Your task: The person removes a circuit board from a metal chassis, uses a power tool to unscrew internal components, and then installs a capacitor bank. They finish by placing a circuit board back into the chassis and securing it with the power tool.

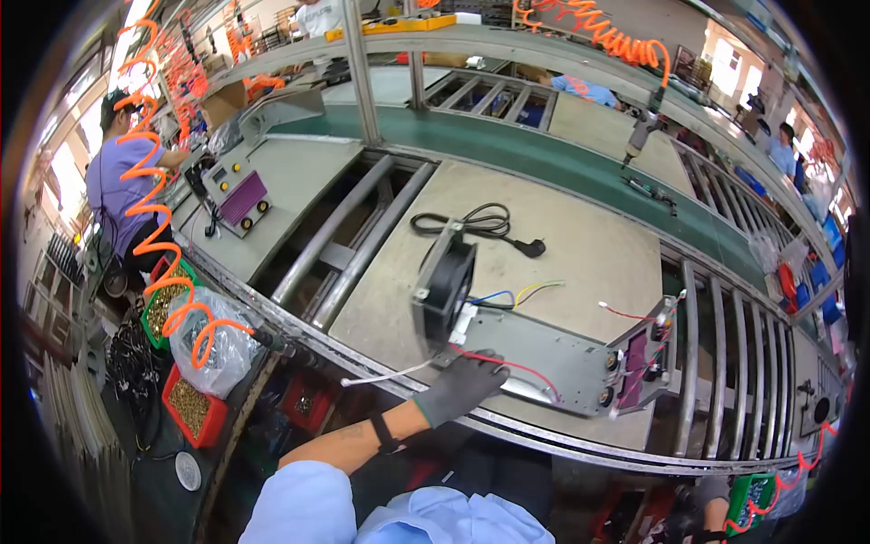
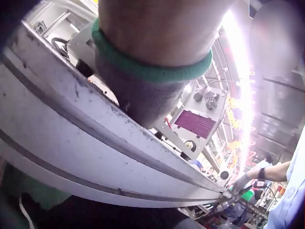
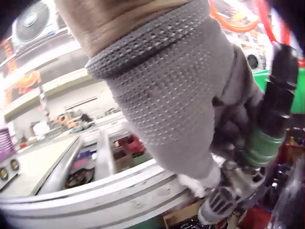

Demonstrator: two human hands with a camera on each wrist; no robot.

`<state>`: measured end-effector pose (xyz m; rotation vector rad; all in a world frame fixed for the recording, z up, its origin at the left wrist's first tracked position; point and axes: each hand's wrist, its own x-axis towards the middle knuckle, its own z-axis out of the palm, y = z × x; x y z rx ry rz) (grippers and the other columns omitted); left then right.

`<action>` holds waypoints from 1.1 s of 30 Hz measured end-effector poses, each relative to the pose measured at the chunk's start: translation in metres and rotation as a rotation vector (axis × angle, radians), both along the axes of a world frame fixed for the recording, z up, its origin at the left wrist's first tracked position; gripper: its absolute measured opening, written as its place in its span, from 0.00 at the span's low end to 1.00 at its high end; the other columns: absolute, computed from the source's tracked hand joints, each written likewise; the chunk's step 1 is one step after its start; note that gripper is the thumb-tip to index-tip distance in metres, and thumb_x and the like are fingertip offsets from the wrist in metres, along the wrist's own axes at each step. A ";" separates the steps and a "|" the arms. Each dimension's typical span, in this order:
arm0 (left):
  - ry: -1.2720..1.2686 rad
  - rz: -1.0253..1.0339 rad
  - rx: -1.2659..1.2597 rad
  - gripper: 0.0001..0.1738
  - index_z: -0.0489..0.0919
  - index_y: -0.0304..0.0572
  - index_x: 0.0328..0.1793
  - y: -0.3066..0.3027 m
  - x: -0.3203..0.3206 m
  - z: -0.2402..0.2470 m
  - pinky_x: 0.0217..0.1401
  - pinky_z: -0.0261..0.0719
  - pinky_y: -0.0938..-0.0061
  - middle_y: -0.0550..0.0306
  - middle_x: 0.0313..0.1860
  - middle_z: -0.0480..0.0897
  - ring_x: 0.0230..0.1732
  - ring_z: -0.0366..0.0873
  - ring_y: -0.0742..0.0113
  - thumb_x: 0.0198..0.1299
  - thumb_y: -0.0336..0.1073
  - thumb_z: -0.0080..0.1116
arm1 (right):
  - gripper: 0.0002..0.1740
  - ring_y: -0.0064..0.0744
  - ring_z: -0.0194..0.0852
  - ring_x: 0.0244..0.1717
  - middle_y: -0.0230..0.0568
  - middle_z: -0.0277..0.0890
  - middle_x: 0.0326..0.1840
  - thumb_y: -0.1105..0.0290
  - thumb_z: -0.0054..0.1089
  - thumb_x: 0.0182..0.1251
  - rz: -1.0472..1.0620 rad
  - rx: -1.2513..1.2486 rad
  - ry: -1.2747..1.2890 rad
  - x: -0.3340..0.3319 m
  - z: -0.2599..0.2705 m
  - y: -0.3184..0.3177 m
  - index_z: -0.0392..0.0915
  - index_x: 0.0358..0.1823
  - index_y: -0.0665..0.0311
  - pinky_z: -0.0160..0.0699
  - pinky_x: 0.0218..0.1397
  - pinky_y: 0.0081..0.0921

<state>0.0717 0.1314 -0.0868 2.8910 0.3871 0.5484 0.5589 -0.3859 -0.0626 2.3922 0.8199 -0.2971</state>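
A grey metal chassis lies on the worktop board, with a black fan upright at its left end and a purple-fronted panel at its right. My gloved left hand rests on the chassis's near edge, beside a red wire and a white cable. In the left wrist view, the green cuff shows while the fingers are hidden. Low at the right, my gloved right hand is by a green bin. Its fingers curl round an air screwdriver with a green ring.
A black power cord lies behind the fan. Metal rollers flank the board. Another purple-fronted unit stands left, near a person. Screw bins and an orange coiled hose are at the left.
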 end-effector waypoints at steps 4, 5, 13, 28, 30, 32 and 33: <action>-0.094 0.104 -0.075 0.22 0.78 0.44 0.58 -0.007 0.015 0.009 0.55 0.80 0.54 0.40 0.67 0.74 0.63 0.75 0.43 0.59 0.40 0.67 | 0.25 0.60 0.84 0.48 0.57 0.86 0.42 0.46 0.59 0.62 0.211 0.213 0.377 -0.153 0.069 0.158 0.89 0.41 0.60 0.83 0.55 0.50; -0.153 0.126 -0.072 0.23 0.78 0.44 0.58 -0.011 0.016 0.013 0.55 0.80 0.54 0.38 0.71 0.72 0.63 0.75 0.42 0.57 0.39 0.68 | 0.24 0.58 0.84 0.50 0.54 0.86 0.46 0.45 0.60 0.65 0.232 0.240 0.484 -0.184 0.082 0.190 0.88 0.44 0.58 0.82 0.56 0.49; -0.718 0.502 -0.325 0.41 0.65 0.26 0.75 -0.069 -0.008 0.032 0.73 0.72 0.50 0.22 0.78 0.60 0.76 0.64 0.26 0.56 0.33 0.67 | 0.14 0.55 0.84 0.39 0.48 0.84 0.38 0.61 0.65 0.66 0.637 0.882 0.522 -0.277 0.083 0.334 0.84 0.48 0.58 0.83 0.44 0.48; 0.355 0.905 -0.154 0.50 0.60 0.30 0.81 -0.078 -0.046 0.021 0.68 0.72 0.61 0.42 0.77 0.68 0.71 0.70 0.46 0.63 0.58 0.61 | 0.26 0.62 0.70 0.66 0.63 0.74 0.64 0.68 0.56 0.69 0.770 1.125 0.556 -0.322 -0.018 0.536 0.71 0.65 0.74 0.69 0.69 0.51; 0.237 0.914 -0.175 0.50 0.59 0.29 0.82 -0.085 -0.048 0.019 0.73 0.68 0.58 0.41 0.78 0.67 0.73 0.68 0.43 0.63 0.57 0.62 | 0.29 0.63 0.65 0.73 0.64 0.68 0.72 0.69 0.54 0.69 0.844 1.132 0.528 -0.325 -0.036 0.542 0.68 0.70 0.74 0.63 0.76 0.50; 0.054 0.890 -0.122 0.49 0.60 0.28 0.80 -0.092 -0.058 0.004 0.76 0.66 0.55 0.39 0.78 0.66 0.75 0.66 0.42 0.63 0.55 0.63 | 0.31 0.63 0.60 0.77 0.64 0.63 0.78 0.70 0.53 0.69 0.901 1.044 0.450 -0.324 -0.031 0.538 0.66 0.72 0.75 0.57 0.80 0.49; -0.040 0.874 -0.093 0.48 0.60 0.28 0.79 -0.096 -0.065 -0.003 0.77 0.65 0.54 0.38 0.77 0.66 0.76 0.65 0.41 0.62 0.54 0.64 | 0.32 0.63 0.59 0.77 0.65 0.62 0.78 0.71 0.53 0.68 0.915 1.055 0.469 -0.325 -0.027 0.536 0.65 0.73 0.76 0.55 0.81 0.49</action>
